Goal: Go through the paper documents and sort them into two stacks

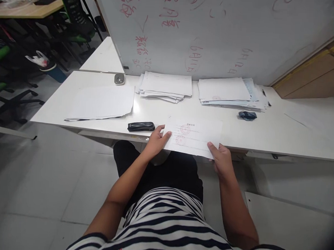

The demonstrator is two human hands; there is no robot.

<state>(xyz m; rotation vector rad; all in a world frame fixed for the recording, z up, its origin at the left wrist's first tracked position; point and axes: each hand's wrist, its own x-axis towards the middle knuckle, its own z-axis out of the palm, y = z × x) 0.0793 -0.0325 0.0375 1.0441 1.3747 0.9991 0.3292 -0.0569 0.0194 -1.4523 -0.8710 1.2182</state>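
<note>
A white paper sheet with printed lines and red round stamps is held at the front edge of the white desk. My left hand grips its left side, thumb on top. At the lower right corner my right hand pinches the paper, with its fingers partly hidden underneath. Whether it is one sheet or a few together, I cannot tell. Just left of the paper lies a black stapler, close to my left hand but apart from it.
Two paper stacks lie against the whiteboard. Further left are large white sheets and a small grey device. A dark blue bundle lies at right, near a cardboard box. Office chairs stand at far left.
</note>
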